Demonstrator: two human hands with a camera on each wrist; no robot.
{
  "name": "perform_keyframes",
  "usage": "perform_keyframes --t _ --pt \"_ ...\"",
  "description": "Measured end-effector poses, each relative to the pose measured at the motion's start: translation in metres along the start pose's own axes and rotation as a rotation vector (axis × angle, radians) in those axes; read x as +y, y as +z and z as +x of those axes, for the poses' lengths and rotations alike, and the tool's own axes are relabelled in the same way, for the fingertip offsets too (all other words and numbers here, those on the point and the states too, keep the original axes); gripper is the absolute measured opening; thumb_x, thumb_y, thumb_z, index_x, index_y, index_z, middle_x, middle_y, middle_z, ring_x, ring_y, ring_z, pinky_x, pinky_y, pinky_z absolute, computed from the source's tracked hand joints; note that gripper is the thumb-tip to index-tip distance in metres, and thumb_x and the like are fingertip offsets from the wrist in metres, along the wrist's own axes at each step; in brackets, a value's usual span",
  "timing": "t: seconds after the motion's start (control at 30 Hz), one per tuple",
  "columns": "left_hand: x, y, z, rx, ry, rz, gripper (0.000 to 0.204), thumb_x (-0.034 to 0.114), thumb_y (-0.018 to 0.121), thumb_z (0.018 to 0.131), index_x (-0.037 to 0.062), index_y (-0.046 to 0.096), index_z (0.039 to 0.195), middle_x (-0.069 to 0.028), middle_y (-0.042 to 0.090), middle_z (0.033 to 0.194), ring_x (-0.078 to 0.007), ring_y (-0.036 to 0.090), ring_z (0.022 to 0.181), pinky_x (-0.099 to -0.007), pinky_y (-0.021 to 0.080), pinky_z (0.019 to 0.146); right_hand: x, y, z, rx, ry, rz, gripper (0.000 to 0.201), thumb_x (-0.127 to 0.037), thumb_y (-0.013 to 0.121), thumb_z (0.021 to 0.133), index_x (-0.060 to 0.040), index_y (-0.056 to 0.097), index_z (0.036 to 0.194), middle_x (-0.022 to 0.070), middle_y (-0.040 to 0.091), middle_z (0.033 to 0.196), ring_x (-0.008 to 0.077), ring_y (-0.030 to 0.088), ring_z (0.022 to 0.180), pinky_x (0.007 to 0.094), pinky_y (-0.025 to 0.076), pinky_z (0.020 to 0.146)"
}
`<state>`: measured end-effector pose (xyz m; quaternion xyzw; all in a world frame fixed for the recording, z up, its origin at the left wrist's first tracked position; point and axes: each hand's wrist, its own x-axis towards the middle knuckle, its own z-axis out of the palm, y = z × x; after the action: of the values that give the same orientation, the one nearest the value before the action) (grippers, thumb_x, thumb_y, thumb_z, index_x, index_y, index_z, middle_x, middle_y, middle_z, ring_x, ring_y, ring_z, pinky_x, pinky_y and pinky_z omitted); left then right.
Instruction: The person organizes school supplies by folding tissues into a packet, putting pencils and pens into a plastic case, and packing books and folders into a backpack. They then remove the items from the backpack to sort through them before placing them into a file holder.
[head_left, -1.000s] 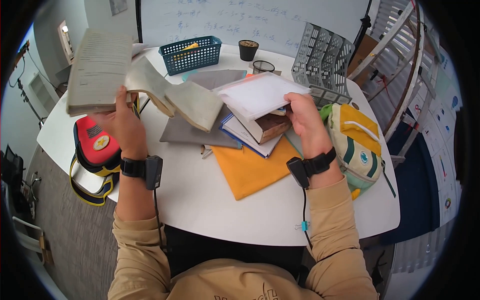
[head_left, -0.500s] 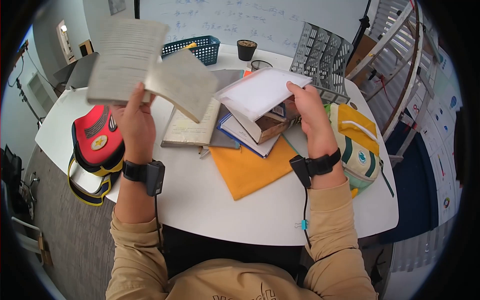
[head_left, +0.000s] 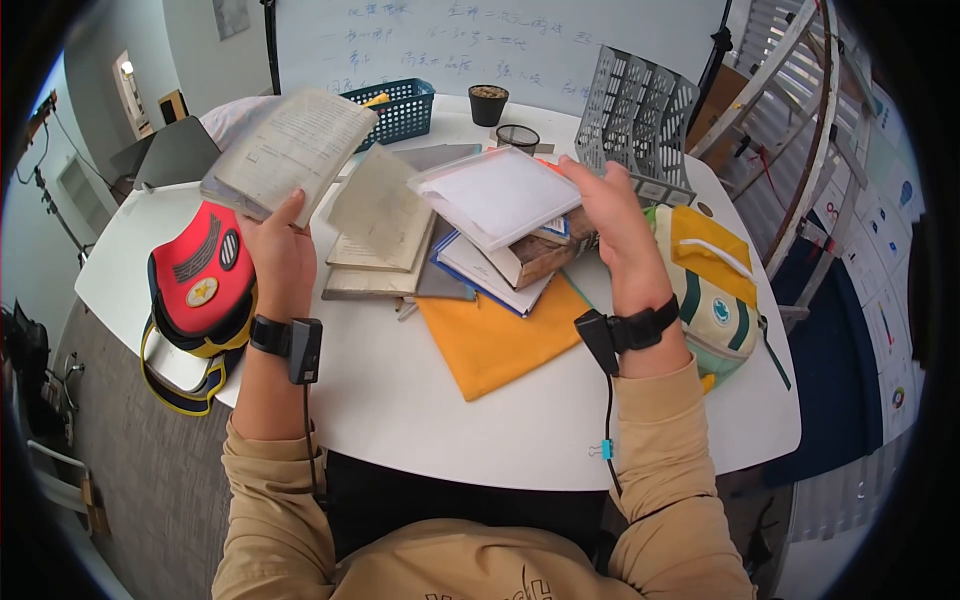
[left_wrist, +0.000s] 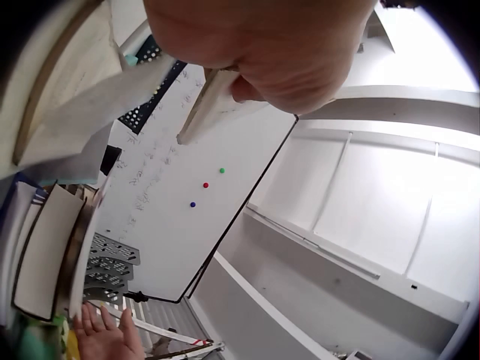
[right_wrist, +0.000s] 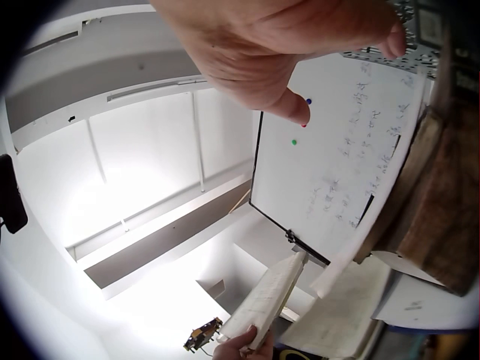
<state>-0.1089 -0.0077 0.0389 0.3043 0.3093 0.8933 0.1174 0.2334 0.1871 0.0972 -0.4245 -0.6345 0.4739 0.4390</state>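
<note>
My left hand (head_left: 280, 255) grips an open-paged worn book (head_left: 295, 145) raised over the table's left side, thumb on the page. Beside it, a blurred beige booklet (head_left: 380, 205) slants over other old books (head_left: 345, 283) lying on grey folders. My right hand (head_left: 622, 225) is by the right edge of a clear folder with white paper (head_left: 500, 195), which lies on a thick brown-edged book (head_left: 545, 260). In the left wrist view the right hand (left_wrist: 109, 341) shows its palm with fingers extended. A blue-edged book (head_left: 490, 275) and an orange pouch (head_left: 500, 345) are underneath.
A red cap-like bag (head_left: 205, 275) sits at the left edge, a yellow and cream bag (head_left: 715, 290) at the right. Behind stand a teal basket (head_left: 405, 112), a black pot (head_left: 487, 105), a mesh cup (head_left: 518, 137) and a grey file rack (head_left: 640, 115).
The left hand's book has moved right and tilted, while pieces under it have dropped onto the pile. My right hand has opened away from the clear folder, which sits slightly left and lower.
</note>
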Motion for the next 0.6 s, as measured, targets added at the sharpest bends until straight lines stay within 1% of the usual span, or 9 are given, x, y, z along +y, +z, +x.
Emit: perform_keyframes --t 0.1,0.2,0.3,0.4,0.43,0.5,0.53,0.6 --pt "0.002 0.007 -0.006 0.012 0.175 0.088 0.083 -0.018 0.072 0.098 0.0059 0.036 0.169 -0.0153 0.054 0.164 -0.0301 0.061 0.149 -0.046 0.053 0.126 0.002 0.0 0.002 -0.007 -0.022 0.02 0.123 -0.054 0.084 0.099 0.0211 0.02 0.172 0.0399 0.037 0.175 0.0416 0.038 0.166 0.0466 0.027 0.137" --pt "0.012 0.012 -0.009 -0.026 0.101 0.012 0.07 -0.012 0.074 0.101 0.0045 0.045 0.163 -0.0137 0.06 0.158 -0.0268 0.063 0.146 -0.0464 0.052 0.125 0.002 0.001 0.0 0.003 -0.034 0.031 0.122 -0.055 0.084 0.099 0.0201 0.022 0.172 0.0388 0.038 0.174 0.0415 0.039 0.166 0.046 0.028 0.137" --pt "0.01 0.021 -0.013 -0.088 0.005 -0.072 0.057 -0.003 0.076 0.106 0.0042 0.051 0.157 -0.013 0.064 0.154 -0.0253 0.064 0.145 -0.0442 0.053 0.123 0.002 0.002 -0.002 0.02 -0.023 0.014 0.12 -0.055 0.085 0.099 0.0191 0.025 0.172 0.0375 0.041 0.173 0.0406 0.04 0.165 0.0452 0.029 0.136" --pt "-0.005 0.014 -0.01 -0.125 -0.068 -0.031 0.052 0.005 0.077 0.11 0.0042 0.052 0.156 -0.0116 0.065 0.155 -0.0242 0.065 0.143 -0.0412 0.054 0.121 0.003 0.004 -0.001 0.004 -0.008 0.026 0.118 -0.055 0.084 0.099 0.019 0.028 0.171 0.037 0.042 0.172 0.0397 0.041 0.165 0.0444 0.03 0.135" --pt "-0.008 0.015 -0.012 -0.114 -0.079 -0.04 0.048 0.013 0.072 0.115 0.0048 0.052 0.158 -0.0103 0.065 0.156 -0.0239 0.066 0.142 -0.0382 0.055 0.12 0.003 0.004 -0.001 -0.009 -0.007 0.021 0.116 -0.052 0.084 0.099 0.0175 0.025 0.172 0.0377 0.043 0.17 0.041 0.044 0.162 0.0469 0.035 0.132" --pt "-0.004 0.01 -0.009 -0.121 -0.087 -0.023 0.044 0.016 0.064 0.12 0.004 0.05 0.16 -0.0111 0.063 0.158 -0.0251 0.065 0.143 -0.0414 0.056 0.12 0.004 0.002 0.002 -0.03 -0.006 0.011 0.113 -0.046 0.083 0.101 0.0146 0.02 0.173 0.0391 0.046 0.166 0.0436 0.051 0.155 0.0519 0.045 0.125" --pt "-0.003 0.009 -0.008 -0.126 -0.092 -0.016 0.043 0.018 0.059 0.122 0.0036 0.049 0.161 -0.0115 0.062 0.159 -0.0258 0.065 0.144 -0.0429 0.057 0.119 0.005 0.002 0.003 -0.036 -0.012 0.01 0.113 -0.046 0.083 0.101 0.0144 0.021 0.173 0.039 0.046 0.166 0.0436 0.052 0.155 0.0523 0.045 0.125" --pt "0.001 0.012 -0.008 -0.037 -0.028 -0.034 0.046 0.021 0.057 0.123 0.0072 0.044 0.165 -0.0121 0.058 0.162 -0.0291 0.063 0.146 -0.0475 0.06 0.119 0.007 0.002 0.005 -0.044 -0.021 0.007 0.112 -0.046 0.083 0.101 0.014 0.021 0.173 0.0388 0.047 0.165 0.0437 0.052 0.154 0.0531 0.045 0.124"
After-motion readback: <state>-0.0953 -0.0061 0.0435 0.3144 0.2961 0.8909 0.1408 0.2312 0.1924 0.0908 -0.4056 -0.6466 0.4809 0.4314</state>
